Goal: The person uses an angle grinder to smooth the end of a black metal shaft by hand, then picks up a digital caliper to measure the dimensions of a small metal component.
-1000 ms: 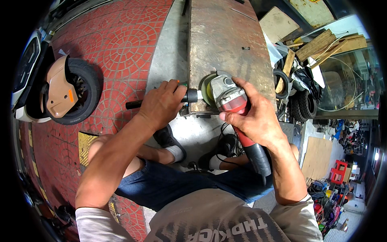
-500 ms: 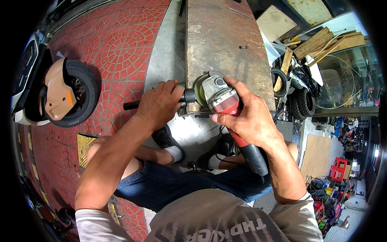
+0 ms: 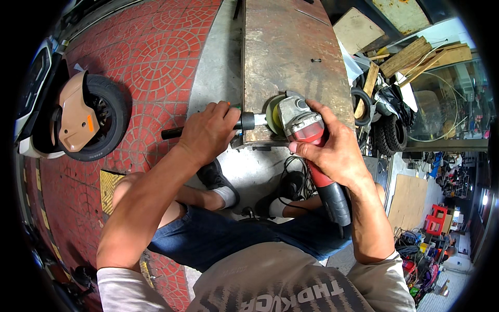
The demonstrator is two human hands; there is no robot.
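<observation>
My left hand (image 3: 205, 135) is closed around a dark rod-shaped part (image 3: 248, 121); its black end sticks out on the left, and a pale metal tip shows on the right. That tip lies over the left edge of the wooden bench (image 3: 291, 57), close to the yellowish disc (image 3: 274, 114) of an angle grinder (image 3: 300, 115). Whether tip and disc touch I cannot tell. My right hand (image 3: 335, 151) grips the grinder around its red body, thumb near the grey metal head, and the black rear handle slopes toward my right knee. My left palm hides the rod's middle.
A small dark piece (image 3: 315, 60) and a thin rod (image 3: 312, 16) lie on the bench. A scooter's front wheel (image 3: 104, 117) stands at left on red paving. Planks (image 3: 405, 57) and tyres (image 3: 391, 132) crowd the right. A cable (image 3: 296, 161) hangs beside my foot.
The grinder has shifted a little to the right with my right hand. More of the rod's pale metal tip now shows beside the disc. My left hand is almost where it was.
</observation>
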